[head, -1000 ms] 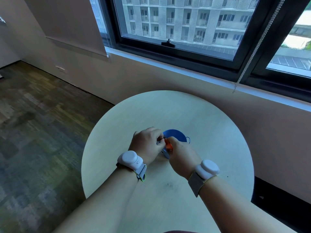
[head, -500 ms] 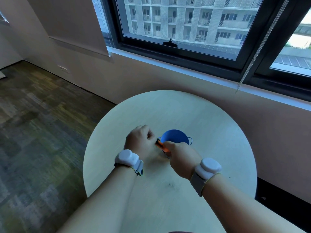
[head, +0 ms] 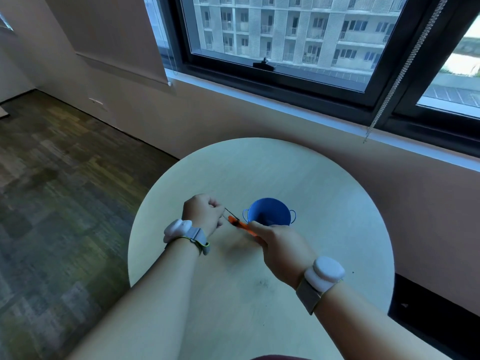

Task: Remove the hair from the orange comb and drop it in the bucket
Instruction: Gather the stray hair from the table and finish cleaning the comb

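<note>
My right hand grips the orange comb by one end; its free end points up and left. A thin dark strand of hair stretches from the comb's tip to my left hand, whose curled fingers pinch it. The small blue bucket with two side handles stands on the round pale table just behind the comb and my right hand. Its inside looks dark blue; I cannot tell what lies in it.
The wall and a large window stand right behind the table. A bead chain hangs from the blind at the right. Dark carpet floor spreads to the left. A small dark smudge marks the tabletop near me.
My left hand has pulled away to the left of the comb, drawing a strand of hair out. The hands were close together over the bucket before; the bucket now shows fully.
</note>
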`<action>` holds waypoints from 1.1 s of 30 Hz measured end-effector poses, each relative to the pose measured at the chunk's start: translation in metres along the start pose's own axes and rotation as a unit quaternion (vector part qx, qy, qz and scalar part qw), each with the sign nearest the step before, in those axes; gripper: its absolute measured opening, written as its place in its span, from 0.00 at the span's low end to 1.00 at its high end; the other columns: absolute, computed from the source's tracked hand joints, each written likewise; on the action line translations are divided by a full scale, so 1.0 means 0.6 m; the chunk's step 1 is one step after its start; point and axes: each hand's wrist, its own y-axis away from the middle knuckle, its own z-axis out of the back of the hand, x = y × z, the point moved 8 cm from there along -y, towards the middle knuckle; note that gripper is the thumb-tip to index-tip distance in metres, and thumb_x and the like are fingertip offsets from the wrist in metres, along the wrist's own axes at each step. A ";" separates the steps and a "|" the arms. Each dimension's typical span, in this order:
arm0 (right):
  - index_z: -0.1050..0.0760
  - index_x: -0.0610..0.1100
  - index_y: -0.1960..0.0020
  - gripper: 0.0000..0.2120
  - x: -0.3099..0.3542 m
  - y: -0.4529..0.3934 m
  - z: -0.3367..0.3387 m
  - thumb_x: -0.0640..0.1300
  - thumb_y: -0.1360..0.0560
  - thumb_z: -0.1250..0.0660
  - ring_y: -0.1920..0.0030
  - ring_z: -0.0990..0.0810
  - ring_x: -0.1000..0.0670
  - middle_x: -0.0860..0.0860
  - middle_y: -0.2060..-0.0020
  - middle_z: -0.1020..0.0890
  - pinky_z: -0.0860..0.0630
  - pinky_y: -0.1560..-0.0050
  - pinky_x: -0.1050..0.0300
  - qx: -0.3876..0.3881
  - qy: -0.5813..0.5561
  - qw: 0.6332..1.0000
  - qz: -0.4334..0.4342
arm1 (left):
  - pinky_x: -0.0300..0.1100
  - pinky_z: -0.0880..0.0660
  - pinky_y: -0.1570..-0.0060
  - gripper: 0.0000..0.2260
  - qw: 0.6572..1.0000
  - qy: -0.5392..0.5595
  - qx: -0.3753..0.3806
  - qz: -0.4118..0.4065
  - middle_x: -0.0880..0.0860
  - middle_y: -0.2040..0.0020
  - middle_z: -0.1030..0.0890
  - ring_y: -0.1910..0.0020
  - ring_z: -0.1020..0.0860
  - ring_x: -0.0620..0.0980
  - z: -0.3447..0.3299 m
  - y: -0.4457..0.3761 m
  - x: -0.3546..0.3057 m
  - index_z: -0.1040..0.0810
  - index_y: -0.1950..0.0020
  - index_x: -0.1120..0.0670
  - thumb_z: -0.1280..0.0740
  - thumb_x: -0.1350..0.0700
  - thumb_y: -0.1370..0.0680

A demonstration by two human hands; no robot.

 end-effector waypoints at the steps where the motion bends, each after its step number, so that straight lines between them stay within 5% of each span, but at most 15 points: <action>1: 0.30 0.57 0.41 0.10 0.000 0.003 0.001 0.44 0.19 0.40 0.61 0.24 0.46 0.52 0.62 0.22 0.24 0.63 0.51 -0.016 -0.019 1.000 0.007 | 0.55 0.17 0.67 0.03 1.000 0.004 0.005 0.004 0.57 0.72 0.19 0.76 0.21 0.53 0.001 0.000 0.003 0.21 0.63 0.59 0.33 0.63 0.30; 7: 0.23 0.57 0.44 0.08 -0.034 0.003 0.024 0.47 0.19 0.38 0.72 0.24 0.57 0.52 0.69 0.20 0.24 0.64 0.58 -0.004 -0.181 0.980 -0.077 | 0.41 0.25 0.61 0.06 0.991 -0.074 0.089 -0.064 0.51 0.65 0.17 0.64 0.19 0.51 -0.035 0.019 -0.005 0.22 0.61 0.50 0.30 0.58 0.26; 12: 0.23 0.52 0.45 0.06 -0.045 0.001 0.040 0.46 0.19 0.38 0.79 0.26 0.55 0.48 0.71 0.23 0.30 0.76 0.61 -0.015 -0.335 0.930 -0.148 | 0.41 0.27 0.57 0.17 0.988 0.104 0.107 -0.048 0.48 0.51 0.19 0.54 0.21 0.49 -0.035 0.040 -0.009 0.22 0.50 0.49 0.38 0.70 0.25; 15: 0.23 0.49 0.46 0.06 -0.040 0.004 0.041 0.48 0.19 0.37 0.80 0.27 0.55 0.49 0.72 0.24 0.29 0.77 0.60 -0.014 -0.340 0.929 -0.147 | 0.43 0.25 0.57 0.20 0.970 0.222 0.086 -0.044 0.48 0.55 0.20 0.55 0.20 0.49 -0.022 0.059 -0.036 0.20 0.52 0.55 0.44 0.75 0.27; 19: 0.22 0.48 0.46 0.07 -0.042 0.002 0.038 0.49 0.19 0.36 0.80 0.27 0.54 0.50 0.74 0.24 0.28 0.76 0.59 -0.018 -0.347 0.924 -0.159 | 0.44 0.28 0.60 0.14 0.918 0.386 0.089 -0.001 0.56 0.60 0.19 0.56 0.21 0.53 -0.014 0.080 -0.050 0.19 0.56 0.57 0.42 0.65 0.34; 21: 0.22 0.49 0.46 0.08 -0.042 0.001 0.035 0.50 0.19 0.37 0.79 0.26 0.54 0.50 0.73 0.24 0.28 0.76 0.59 -0.015 -0.346 0.924 -0.162 | 0.43 0.30 0.58 0.13 0.941 0.331 0.064 -0.042 0.53 0.56 0.19 0.54 0.22 0.49 -0.004 0.090 -0.063 0.19 0.54 0.54 0.40 0.58 0.32; 23: 0.22 0.50 0.47 0.08 -0.040 -0.002 0.033 0.52 0.20 0.36 0.79 0.27 0.53 0.50 0.73 0.23 0.27 0.75 0.57 -0.021 -0.326 0.932 -0.157 | 0.40 0.30 0.52 0.10 0.971 0.142 0.001 -0.191 0.47 0.50 0.21 0.50 0.23 0.44 0.013 0.107 -0.096 0.19 0.50 0.49 0.37 0.51 0.27; 25: 0.22 0.52 0.48 0.08 -0.040 -0.007 0.031 0.54 0.20 0.37 0.76 0.25 0.53 0.52 0.72 0.23 0.23 0.71 0.51 -0.034 -0.264 0.952 -0.150 | 0.43 0.28 0.49 0.12 0.942 -0.061 -0.054 -0.325 0.46 0.48 0.22 0.49 0.23 0.47 0.005 0.125 -0.122 0.18 0.47 0.46 0.33 0.43 0.27; 28: 0.23 0.56 0.48 0.08 -0.039 -0.011 0.020 0.57 0.22 0.38 0.68 0.21 0.50 0.55 0.70 0.22 0.20 0.63 0.49 -0.037 -0.201 0.968 -0.145 | 0.47 0.24 0.52 0.15 0.934 -0.112 -0.075 -0.330 0.49 0.50 0.19 0.52 0.21 0.53 -0.005 0.124 -0.115 0.15 0.46 0.48 0.28 0.43 0.30; 33: 0.26 0.57 0.55 0.06 -0.032 -0.008 0.016 0.55 0.21 0.38 0.65 0.23 0.49 0.54 0.69 0.24 0.25 0.62 0.50 -0.036 -0.137 0.982 -0.122 | 0.42 0.24 0.61 0.05 0.939 -0.110 -0.102 -0.310 0.51 0.59 0.18 0.60 0.19 0.55 -0.008 0.123 -0.106 0.14 0.57 0.52 0.29 0.53 0.28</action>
